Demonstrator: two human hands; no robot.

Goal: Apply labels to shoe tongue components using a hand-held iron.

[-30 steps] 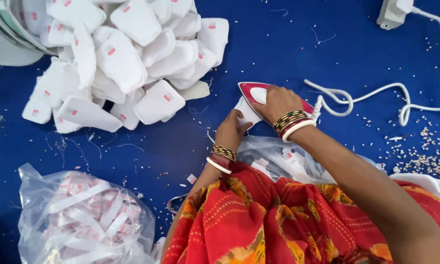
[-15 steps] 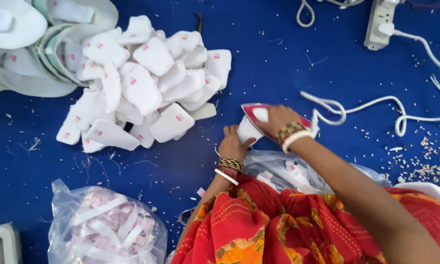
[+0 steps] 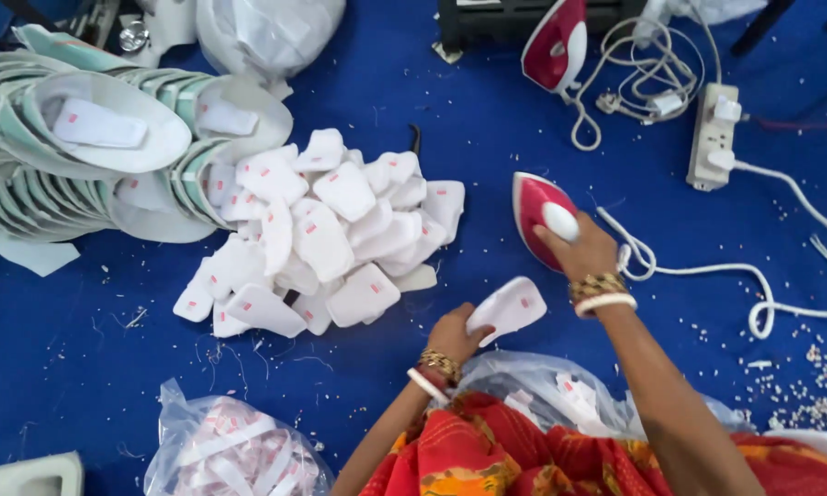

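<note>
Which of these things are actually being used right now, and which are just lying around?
In use:
left hand holding a white pad piece
right hand on the red and white iron

Lying about:
heap of white pad pieces
second iron
power strip
stacked cap-like shells
plastic bag of strips

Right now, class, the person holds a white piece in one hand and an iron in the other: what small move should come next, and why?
Probably toss the white piece onto the heap of white pieces. The left hand holds it lifted off the blue cloth, while the right hand rests the iron off to the side, clear of it, so pressing looks done.
</note>
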